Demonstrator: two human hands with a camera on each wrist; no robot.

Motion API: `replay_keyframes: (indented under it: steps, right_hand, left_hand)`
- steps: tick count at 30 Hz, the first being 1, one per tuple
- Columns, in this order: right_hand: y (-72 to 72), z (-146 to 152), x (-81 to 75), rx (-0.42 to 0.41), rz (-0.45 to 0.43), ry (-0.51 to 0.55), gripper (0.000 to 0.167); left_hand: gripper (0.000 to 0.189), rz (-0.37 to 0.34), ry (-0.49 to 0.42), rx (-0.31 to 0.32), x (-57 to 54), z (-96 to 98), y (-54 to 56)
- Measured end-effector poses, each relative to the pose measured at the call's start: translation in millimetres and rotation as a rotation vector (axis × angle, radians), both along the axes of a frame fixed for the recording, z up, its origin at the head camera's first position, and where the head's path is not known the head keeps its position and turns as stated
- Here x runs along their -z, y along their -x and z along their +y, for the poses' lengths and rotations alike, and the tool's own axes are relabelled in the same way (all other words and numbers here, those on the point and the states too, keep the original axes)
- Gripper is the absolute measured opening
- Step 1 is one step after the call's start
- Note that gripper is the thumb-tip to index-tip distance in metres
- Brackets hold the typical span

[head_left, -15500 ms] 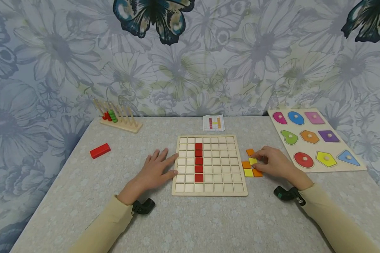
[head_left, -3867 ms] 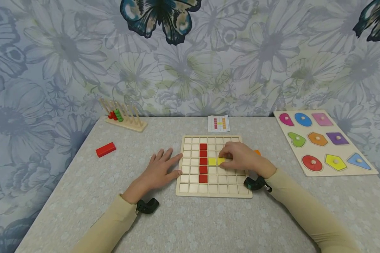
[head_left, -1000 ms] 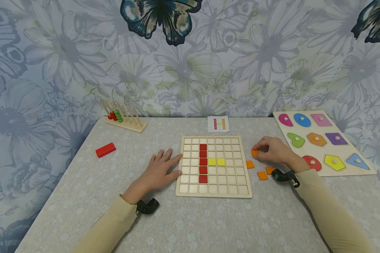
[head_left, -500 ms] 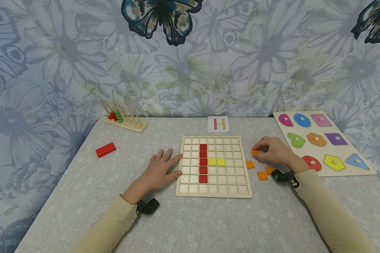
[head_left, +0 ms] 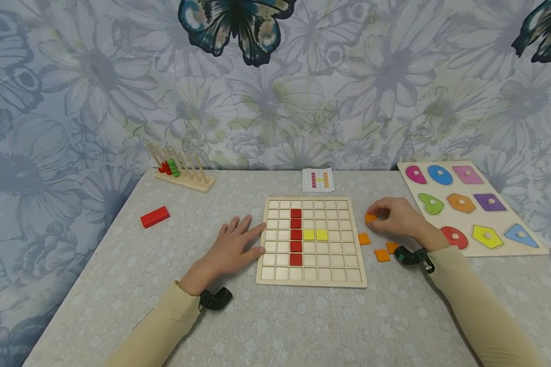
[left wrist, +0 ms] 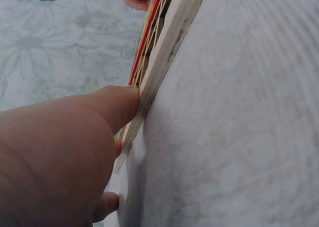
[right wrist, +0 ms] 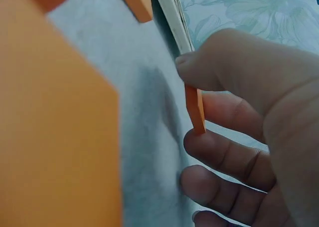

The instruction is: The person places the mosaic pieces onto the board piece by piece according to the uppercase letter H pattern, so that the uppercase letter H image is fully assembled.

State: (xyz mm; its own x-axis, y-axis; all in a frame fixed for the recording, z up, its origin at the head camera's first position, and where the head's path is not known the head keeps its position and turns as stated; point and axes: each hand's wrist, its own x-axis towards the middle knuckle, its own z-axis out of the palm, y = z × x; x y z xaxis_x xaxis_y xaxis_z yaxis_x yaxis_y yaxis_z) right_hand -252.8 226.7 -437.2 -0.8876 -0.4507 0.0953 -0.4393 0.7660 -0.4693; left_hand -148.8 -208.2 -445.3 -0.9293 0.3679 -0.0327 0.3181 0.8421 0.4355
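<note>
My left hand [head_left: 227,252] lies flat with fingers spread at the left edge of a wooden grid board [head_left: 335,276]. In the left wrist view, its thumb [left wrist: 117,105] touches the board's side. A column of red square tiles [head_left: 296,235] sits in the grid, with two yellow tiles [head_left: 321,235] in a row to its right. Beside the board's right edge, my right hand [head_left: 399,219] pinches an orange square tile [head_left: 370,218] between thumb and fingers. The right wrist view shows this orange tile [right wrist: 195,107] held on edge above the table.
Three loose orange tiles [head_left: 382,255] lie right of the board. Behind it is a small pattern card [head_left: 318,180]. A knobbed shape puzzle [head_left: 461,219] lies at right; a peg stand with beads [head_left: 183,179] and a red block [head_left: 155,217] are at left.
Earlier, the yellow tiles lay beside the board; both are now in the grid. My right hand has gone from the board to the orange tiles and lifted one slightly. The left hand stays put.
</note>
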Motion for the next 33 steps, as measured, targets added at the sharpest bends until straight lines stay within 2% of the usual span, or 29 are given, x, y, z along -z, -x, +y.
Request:
replay_keyframes:
  steps: [9, 18, 25, 33]
  right_hand:
    - [4.2, -10.2, -11.8, -0.055, 0.087, 0.017, 0.019]
    - [8.6, -30.4, -27.2, -0.091, 0.104, 0.047, 0.021]
    - [14.6, -45.4, -26.6, -0.118, 0.140, 0.070, 0.021]
    - [17.1, -60.4, -26.4, -0.132, 0.109, 0.067, 0.023]
  left_hand:
    - [0.063, 0.005, 0.005, 0.000, 0.7, -0.8, 0.4]
    - [0.063, 0.008, 0.004, 0.001, -0.8, -0.3, -0.1]
    - [0.063, 0.004, 0.003, 0.001, 0.6, -0.4, 0.4]
    - [0.063, 0.006, 0.004, 0.005, 1.2, -0.7, 0.7]
